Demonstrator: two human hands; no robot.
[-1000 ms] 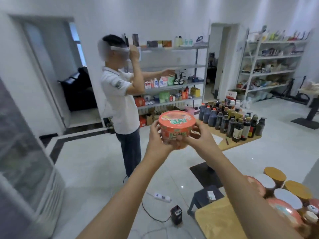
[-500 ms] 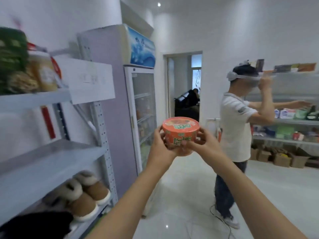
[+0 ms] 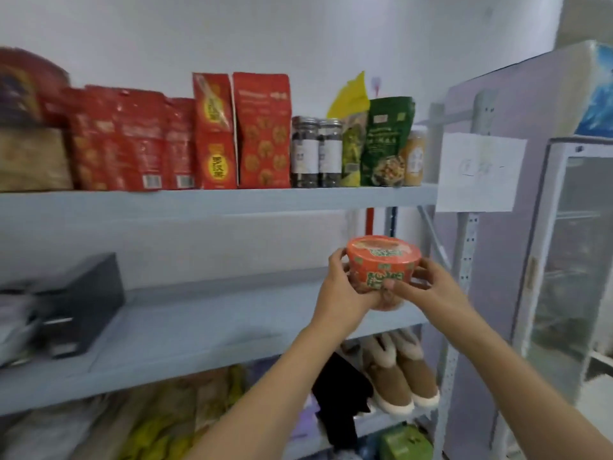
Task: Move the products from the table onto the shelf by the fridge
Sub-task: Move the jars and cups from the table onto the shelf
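At four o'clock from the view's middle, before the right end of the middle shelf board (image 3: 215, 327), the orange noodle bowl (image 3: 383, 265) is held clear of the board, left hand (image 3: 341, 287) and right hand (image 3: 431, 288) each curled round one side. By my reading the carry is done and the setting-down remains, with the fridge (image 3: 564, 244) at three o'clock; the table is out of view.

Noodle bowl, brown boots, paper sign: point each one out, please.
noodle bowl (image 3: 381, 265), head view, on its orange side wall.
brown boots (image 3: 393, 380), head view, on one boot's brown upper.
paper sign (image 3: 481, 172), head view, middle of the sheet.
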